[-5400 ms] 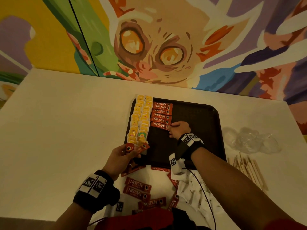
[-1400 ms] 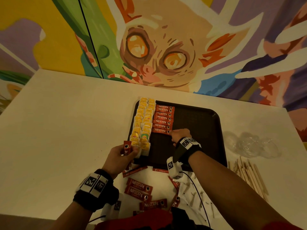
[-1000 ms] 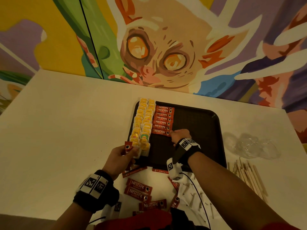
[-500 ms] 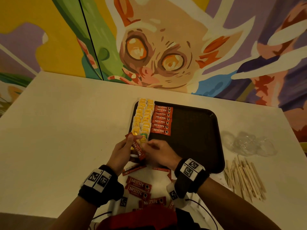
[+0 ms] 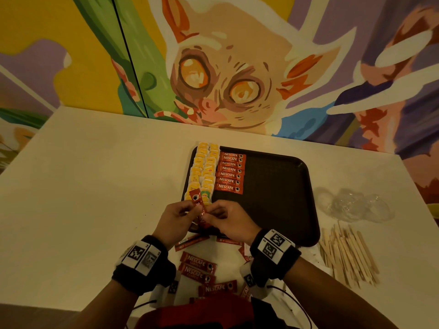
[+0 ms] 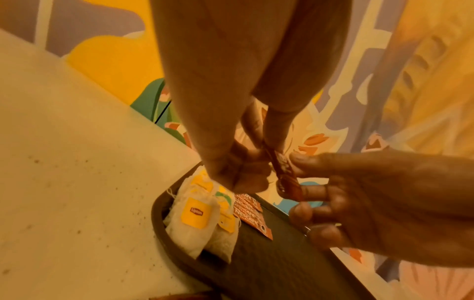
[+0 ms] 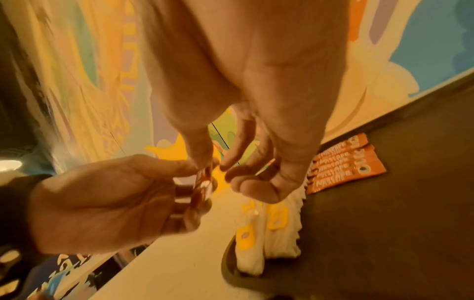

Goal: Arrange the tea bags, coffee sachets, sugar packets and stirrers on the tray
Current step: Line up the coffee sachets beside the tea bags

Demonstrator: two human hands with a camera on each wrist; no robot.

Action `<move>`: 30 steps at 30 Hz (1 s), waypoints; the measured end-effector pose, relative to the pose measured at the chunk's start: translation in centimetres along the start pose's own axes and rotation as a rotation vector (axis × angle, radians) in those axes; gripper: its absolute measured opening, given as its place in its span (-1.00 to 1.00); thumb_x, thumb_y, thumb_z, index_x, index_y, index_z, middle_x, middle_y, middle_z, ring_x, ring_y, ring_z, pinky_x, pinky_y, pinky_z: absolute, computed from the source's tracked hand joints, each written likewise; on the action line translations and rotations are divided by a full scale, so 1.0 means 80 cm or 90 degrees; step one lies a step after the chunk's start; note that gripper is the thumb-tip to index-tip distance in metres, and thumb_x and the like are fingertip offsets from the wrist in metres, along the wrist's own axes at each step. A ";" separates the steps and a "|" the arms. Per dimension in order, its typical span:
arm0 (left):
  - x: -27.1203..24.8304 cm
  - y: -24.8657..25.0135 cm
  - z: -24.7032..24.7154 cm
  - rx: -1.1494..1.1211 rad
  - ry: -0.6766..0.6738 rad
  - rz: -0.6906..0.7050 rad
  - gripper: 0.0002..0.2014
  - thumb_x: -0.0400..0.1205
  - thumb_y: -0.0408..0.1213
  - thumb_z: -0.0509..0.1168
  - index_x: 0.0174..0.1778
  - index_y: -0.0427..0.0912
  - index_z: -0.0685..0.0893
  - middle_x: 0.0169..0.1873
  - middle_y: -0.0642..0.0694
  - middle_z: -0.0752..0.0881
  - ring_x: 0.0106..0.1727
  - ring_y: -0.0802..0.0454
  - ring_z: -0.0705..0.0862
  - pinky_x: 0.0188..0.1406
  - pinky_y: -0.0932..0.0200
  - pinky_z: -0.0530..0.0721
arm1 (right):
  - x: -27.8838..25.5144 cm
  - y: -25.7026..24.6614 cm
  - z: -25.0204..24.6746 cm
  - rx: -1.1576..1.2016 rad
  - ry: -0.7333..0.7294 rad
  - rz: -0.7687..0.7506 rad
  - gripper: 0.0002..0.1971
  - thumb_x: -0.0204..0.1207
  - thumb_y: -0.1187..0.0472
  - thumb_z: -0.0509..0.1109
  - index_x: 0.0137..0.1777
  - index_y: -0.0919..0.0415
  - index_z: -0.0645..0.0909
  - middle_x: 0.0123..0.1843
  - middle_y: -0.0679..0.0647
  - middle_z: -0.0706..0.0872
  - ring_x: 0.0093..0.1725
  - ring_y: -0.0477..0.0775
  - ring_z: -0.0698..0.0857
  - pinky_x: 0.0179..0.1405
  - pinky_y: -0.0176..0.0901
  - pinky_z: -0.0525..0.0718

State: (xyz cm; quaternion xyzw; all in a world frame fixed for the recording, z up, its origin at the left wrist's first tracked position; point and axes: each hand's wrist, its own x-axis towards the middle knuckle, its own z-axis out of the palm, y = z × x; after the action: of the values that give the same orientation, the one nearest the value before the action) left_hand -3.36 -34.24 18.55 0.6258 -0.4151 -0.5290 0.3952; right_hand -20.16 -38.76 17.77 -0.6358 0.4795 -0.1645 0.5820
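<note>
A dark tray [image 5: 273, 205] lies on the white table. Two columns of yellow-tagged tea bags [image 5: 204, 172] fill its left edge, and a column of red coffee sachets [image 5: 230, 173] lies beside them. Over the tray's near left corner my left hand [image 5: 190, 208] holds a red coffee sachet [image 5: 198, 203] upright. My right hand [image 5: 211, 211] pinches the same sachet from the right. In the left wrist view my left hand [image 6: 259, 160] has thumb and forefinger on the sachet [image 6: 286, 176]. The right wrist view shows my right hand [image 7: 218, 164] at the sachet [image 7: 204, 180].
Several loose coffee sachets [image 5: 197, 267] lie on the table in front of the tray. A heap of wooden stirrers [image 5: 346, 255] lies to the tray's right, with crumpled clear plastic [image 5: 354, 205] behind it. A painted wall borders the table's far edge.
My right hand left the sachet column on the tray and came back to my left hand. Both hands now meet on one sachet over the tray's near left corner.
</note>
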 end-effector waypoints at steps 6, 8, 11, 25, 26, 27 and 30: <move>0.002 0.008 0.000 0.209 -0.140 0.022 -0.82 0.73 -0.31 0.20 -0.16 -0.17 0.64 -0.24 0.03 0.68 -0.33 0.28 0.67 -0.39 0.46 0.55 | 0.008 -0.020 -0.016 0.050 0.039 -0.030 -0.79 0.55 0.16 0.50 0.17 0.09 0.67 -0.02 0.00 0.76 -0.09 -0.01 0.75 -0.29 -0.27 0.69; 0.002 0.010 -0.001 0.235 -0.160 0.026 -0.85 0.73 -0.28 0.21 -0.05 -0.24 0.65 -0.22 0.02 0.70 -0.30 0.22 0.67 -0.38 0.45 0.55 | 0.011 -0.021 -0.020 0.060 0.052 -0.043 -0.88 0.57 0.25 0.48 0.08 0.19 0.71 -0.15 0.00 0.77 -0.22 0.00 0.75 -0.27 -0.27 0.71; 0.000 0.011 -0.004 0.152 -0.142 0.015 -0.88 0.69 -0.31 0.28 0.00 -0.27 0.70 -0.24 -0.01 0.77 -0.29 0.10 0.76 -0.33 0.33 0.67 | 0.014 -0.020 -0.027 0.099 0.077 -0.021 -0.92 0.58 0.28 0.45 0.02 0.24 0.72 -0.19 0.08 0.79 -0.26 0.04 0.76 -0.19 -0.18 0.78; 0.013 0.009 -0.004 -0.080 0.100 -0.040 -0.83 0.69 -0.40 0.27 -0.12 -0.34 0.75 -0.39 -0.18 0.78 -0.45 0.02 0.74 -0.43 0.26 0.72 | 0.000 0.021 -0.047 0.343 0.176 0.151 -0.88 0.62 0.38 0.37 0.09 0.37 0.68 -0.08 0.21 0.72 -0.19 0.02 0.72 -0.20 -0.18 0.72; 0.013 0.007 -0.005 -0.083 0.102 -0.046 -0.84 0.68 -0.40 0.28 -0.14 -0.33 0.75 -0.40 -0.17 0.78 -0.46 0.02 0.74 -0.44 0.25 0.72 | -0.001 0.025 -0.049 0.346 0.187 0.161 -0.87 0.61 0.38 0.37 0.10 0.37 0.68 -0.07 0.22 0.72 -0.18 0.02 0.72 -0.20 -0.19 0.72; 0.013 0.006 -0.004 -0.083 0.098 -0.052 -0.84 0.67 -0.40 0.29 -0.16 -0.32 0.75 -0.40 -0.17 0.77 -0.46 0.02 0.73 -0.44 0.26 0.72 | -0.001 0.028 -0.051 0.352 0.198 0.167 -0.87 0.61 0.40 0.37 0.11 0.37 0.67 -0.07 0.22 0.72 -0.19 0.02 0.72 -0.22 -0.19 0.73; 0.011 0.002 -0.001 -0.062 0.067 -0.057 -0.84 0.67 -0.39 0.31 -0.16 -0.35 0.75 -0.40 -0.18 0.76 -0.45 0.04 0.73 -0.42 0.25 0.72 | 0.002 0.035 -0.055 0.356 0.239 0.190 -0.89 0.60 0.41 0.37 0.08 0.32 0.65 -0.07 0.20 0.72 -0.19 0.01 0.71 -0.22 -0.19 0.73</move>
State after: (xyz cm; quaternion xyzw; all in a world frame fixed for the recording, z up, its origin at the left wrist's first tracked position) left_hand -3.24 -35.10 18.45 0.6506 -0.3396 -0.5321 0.4222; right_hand -24.61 -41.06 16.36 -0.3338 0.6022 -0.3160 0.6527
